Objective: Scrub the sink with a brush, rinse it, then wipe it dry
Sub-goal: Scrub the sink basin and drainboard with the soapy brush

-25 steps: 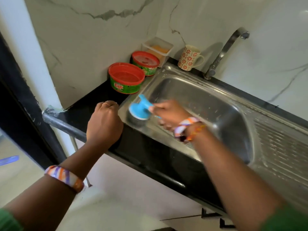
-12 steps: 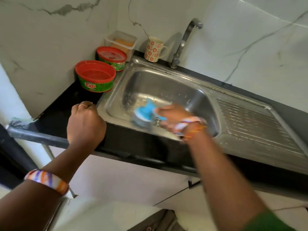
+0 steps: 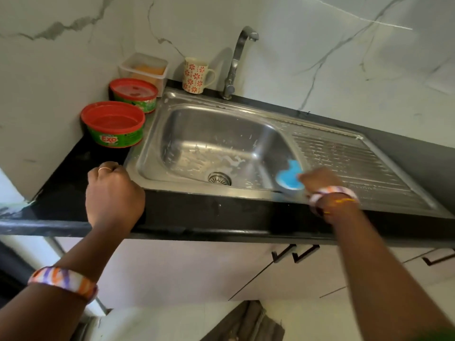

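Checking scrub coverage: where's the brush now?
Head view: brush in the right hand, at the basin's front-right corner beside the drainboard.

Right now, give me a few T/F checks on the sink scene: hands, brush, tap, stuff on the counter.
1. The right hand grips the blue brush at the front right of the sink basin. True.
2. The left hand holds a cloth. False: it holds nothing, its fingers curled over the black counter edge left of the sink.
3. Water runs from the tap. False: no stream shows.
4. The flowered mug stands beside the tap's base. True.
5. Two red-rimmed green tubs, the near tub and the far tub, sit on the drainboard. False: they sit on the counter left of the sink.
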The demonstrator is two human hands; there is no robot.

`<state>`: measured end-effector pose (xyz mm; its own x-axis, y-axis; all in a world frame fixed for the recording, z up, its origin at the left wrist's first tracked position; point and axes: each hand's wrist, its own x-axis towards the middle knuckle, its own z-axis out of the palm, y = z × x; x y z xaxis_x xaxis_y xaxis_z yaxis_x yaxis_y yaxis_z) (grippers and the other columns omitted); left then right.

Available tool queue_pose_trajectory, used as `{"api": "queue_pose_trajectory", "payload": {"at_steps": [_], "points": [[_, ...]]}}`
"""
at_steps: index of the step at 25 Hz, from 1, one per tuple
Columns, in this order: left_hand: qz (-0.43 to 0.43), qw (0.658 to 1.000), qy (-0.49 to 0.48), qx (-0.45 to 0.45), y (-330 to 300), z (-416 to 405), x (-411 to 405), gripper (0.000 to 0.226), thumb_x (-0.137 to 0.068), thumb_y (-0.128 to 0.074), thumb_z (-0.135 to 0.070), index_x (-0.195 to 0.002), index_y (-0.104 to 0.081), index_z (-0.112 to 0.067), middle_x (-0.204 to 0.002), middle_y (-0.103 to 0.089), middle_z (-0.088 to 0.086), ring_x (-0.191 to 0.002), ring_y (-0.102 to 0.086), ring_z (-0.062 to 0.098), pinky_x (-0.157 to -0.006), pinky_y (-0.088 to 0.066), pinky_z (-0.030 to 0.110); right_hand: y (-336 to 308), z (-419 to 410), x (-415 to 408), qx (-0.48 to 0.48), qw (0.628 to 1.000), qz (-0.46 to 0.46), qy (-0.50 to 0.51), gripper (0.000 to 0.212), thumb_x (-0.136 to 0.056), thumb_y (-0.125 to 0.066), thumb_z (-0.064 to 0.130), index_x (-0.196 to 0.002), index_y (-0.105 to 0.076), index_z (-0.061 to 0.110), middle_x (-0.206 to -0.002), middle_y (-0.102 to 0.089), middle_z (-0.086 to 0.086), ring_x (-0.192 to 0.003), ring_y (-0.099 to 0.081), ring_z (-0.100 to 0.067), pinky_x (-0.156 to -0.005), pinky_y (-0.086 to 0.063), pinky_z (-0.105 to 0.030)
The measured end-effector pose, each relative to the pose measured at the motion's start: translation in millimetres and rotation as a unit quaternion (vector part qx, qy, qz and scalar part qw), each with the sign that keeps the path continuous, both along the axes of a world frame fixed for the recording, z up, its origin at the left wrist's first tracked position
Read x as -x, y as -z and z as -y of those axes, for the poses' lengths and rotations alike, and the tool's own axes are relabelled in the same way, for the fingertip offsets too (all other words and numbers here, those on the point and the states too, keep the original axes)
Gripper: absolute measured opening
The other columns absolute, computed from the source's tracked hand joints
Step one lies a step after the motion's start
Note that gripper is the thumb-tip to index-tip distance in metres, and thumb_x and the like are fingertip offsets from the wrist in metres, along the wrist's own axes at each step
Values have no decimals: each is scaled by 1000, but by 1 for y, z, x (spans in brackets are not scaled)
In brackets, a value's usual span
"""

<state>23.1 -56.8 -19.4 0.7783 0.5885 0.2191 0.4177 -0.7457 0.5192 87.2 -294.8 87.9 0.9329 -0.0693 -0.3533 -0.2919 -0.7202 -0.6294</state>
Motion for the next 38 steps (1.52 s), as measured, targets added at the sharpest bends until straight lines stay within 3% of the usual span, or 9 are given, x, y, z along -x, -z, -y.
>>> {"api": "queue_pose_trajectory", "payload": {"at_steps": [2,5,7,12,20,26,30,34,38], "points": [[-4,1000,3,-1,0,-2,1,25,-82,-47,4,-104,-56,15,-123,-49,28,-119,-36,45,-89,-40,54,26,-25,-6,-8,997,73,-35,36,-92,-49,23,-116,-63,1,-108,-67,-12,-101,-63,-24,-82,-48,-26],[5,1000,3,-2,0,-2,2,25,-82,-45,4,-100,-57,15,-119,-52,29,-115,-38,46,-84,-41,54,63,-94,5,-46,963,142,-225,35,-92,-50,32,-115,-65,12,-111,-67,-13,-102,-62,-29,-85,-47,-31],[12,1000,-4,3,1,-3,2,25,-81,-44,5,-100,-57,15,-119,-53,28,-115,-39,45,-83,-41,53,58,-66,-5,-13,964,128,-233,33,-91,-50,30,-110,-67,7,-96,-70,-10,-84,-64,-24,-69,-47,-25],[18,1000,-2,7,2,-1,0,30,-82,-44,4,-107,-58,13,-127,-51,25,-120,-37,42,-88,-41,51,29,79,-26,41,991,104,81,29,-89,-57,21,-102,-67,-3,-27,-44,3,-23,-38,-4,-35,-27,-15],[20,1000,-19,-6,6,-1,-4,29,-85,-46,-2,-110,-59,7,-130,-51,18,-122,-39,38,-86,-43,49,62,-123,-24,-111,954,104,-258,29,-90,-54,27,-108,-69,10,-50,-43,9,-47,-42,-8,-45,-31,-20],[62,997,-22,-38,17,-7,-9,29,-84,-52,0,-110,-64,4,-123,-59,17,-115,-48,37,-82,-48,44,81,-137,-99,-55,951,177,-247,31,-94,-49,27,-111,-67,9,-102,-69,-15,-100,-61,-29,-74,-42,-27],[107,993,-49,-16,17,-11,-9,34,-85,-54,-11,-116,-63,-3,-121,-61,14,-109,-55,33,-86,-45,36,110,-132,-147,55,931,152,-327,31,-91,-50,28,-109,-68,12,-110,-67,-17,-106,-61,-33,-81,-46,-30],[157,979,-130,0,-1,-12,-28,58,-80,-70,-15,-134,-49,-11,-126,-52,21,-110,-51,37,-91,-44,39,93,-94,-172,-37,914,219,-341,30,-93,-51,26,-115,-66,12,-82,-70,-7,-78,-65,-22,-67,-48,-27],[64,980,-183,39,-15,-28,-72,71,-79,-69,-36,-141,-36,-29,-128,-44,24,-115,-46,40,-93,-45,44,70,-89,-154,-191,896,52,-397,19,-94,-51,26,-102,-67,21,-51,-40,1,-31,-31,1,-34,-25,-13]]}}
